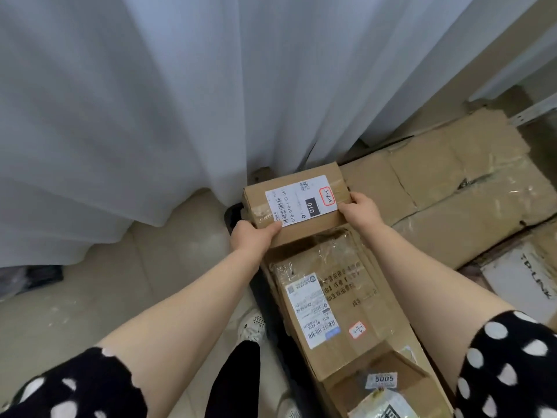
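Left hand and right hand grip a taped brown box; white label, seemingly 010.

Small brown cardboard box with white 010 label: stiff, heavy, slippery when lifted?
Probably stiff: the small brown cardboard box shows square edges under the left hand and right hand. Likely light, since both only pinch its ends. Its glossy clear tape may be slick.
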